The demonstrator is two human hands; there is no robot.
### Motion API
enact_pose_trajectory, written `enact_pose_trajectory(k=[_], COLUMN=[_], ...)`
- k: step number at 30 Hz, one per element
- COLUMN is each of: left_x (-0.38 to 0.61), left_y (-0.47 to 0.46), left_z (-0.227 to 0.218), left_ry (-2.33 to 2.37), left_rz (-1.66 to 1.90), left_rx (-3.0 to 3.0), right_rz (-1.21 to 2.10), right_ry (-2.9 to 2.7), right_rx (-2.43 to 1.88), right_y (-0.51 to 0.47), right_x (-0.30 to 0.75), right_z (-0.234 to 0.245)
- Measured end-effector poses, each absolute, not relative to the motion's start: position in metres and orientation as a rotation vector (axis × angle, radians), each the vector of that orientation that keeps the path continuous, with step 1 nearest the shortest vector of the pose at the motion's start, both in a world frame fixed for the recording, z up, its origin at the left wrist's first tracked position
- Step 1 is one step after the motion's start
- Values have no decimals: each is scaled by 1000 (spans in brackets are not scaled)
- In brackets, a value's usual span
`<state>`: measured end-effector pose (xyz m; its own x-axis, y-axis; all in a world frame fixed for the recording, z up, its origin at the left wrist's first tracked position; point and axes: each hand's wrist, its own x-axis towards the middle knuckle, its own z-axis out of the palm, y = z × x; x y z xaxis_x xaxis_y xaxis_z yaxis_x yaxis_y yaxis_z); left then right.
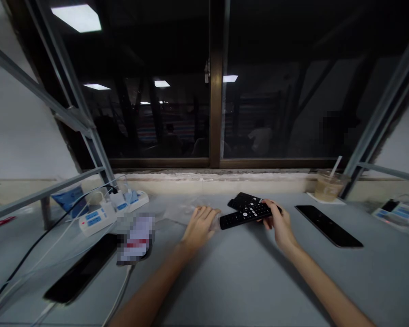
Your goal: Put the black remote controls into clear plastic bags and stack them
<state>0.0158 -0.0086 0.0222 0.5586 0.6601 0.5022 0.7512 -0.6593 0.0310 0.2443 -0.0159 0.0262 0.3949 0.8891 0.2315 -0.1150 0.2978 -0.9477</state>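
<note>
Right hand (282, 225): closed on the black remote (246, 215), gripping its right end, thumb above and fingertips underneath.
Remote's long axis: near level, from between 8 and 9 o'clock to between 2 and 3; buttons face up.
Left hand (198, 226): fingers bent downward, just beside the remote's free end, which lies at 3 o'clock from them; they seem to touch thin clear plastic (190, 205), but it is too faint and blurred to tell whether they grip it.
Nearer hand: the right, in contact; the left is close to the opposite end.
Second remote (248, 198): at 10 o'clock from the right hand, partly covered by the held one.
Right phone (327, 227): dark, at 3 o'clock from the right hand.
Cup (327, 187): at 2 o'clock from that hand, pale brown drink inside, straw (336, 166) standing in it.
Power strip (97, 222): between 9 and 10 o'clock from the left hand, plugs (117, 200) in some sockets.
Left phone (83, 269): at 8 o'clock from the left hand, cable attached.
Blue packet (70, 200): beyond the strip; contents hidden.
</note>
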Motion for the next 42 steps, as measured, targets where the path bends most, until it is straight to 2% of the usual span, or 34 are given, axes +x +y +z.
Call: enact_pose_trajectory(k=[11, 25, 33, 42], left_x=[20, 21, 17, 23], left_y=[-9, -10, -14, -25], left_z=[17, 13, 20, 23], left_ry=[-1228, -1240, -1104, -1029], left_rz=[-703, -702, -823, -721], left_rx=[-2619, -2623, -2535, -2493], right_rz=[690, 1314, 1313, 1338], right_ry=[-995, -1397, -1594, -1617], right_rx=[-1096, -933, -783, -801], right_y=[-19, -19, -28, -28], right_x=[242, 240, 242, 231], right_z=[29, 16, 16, 16])
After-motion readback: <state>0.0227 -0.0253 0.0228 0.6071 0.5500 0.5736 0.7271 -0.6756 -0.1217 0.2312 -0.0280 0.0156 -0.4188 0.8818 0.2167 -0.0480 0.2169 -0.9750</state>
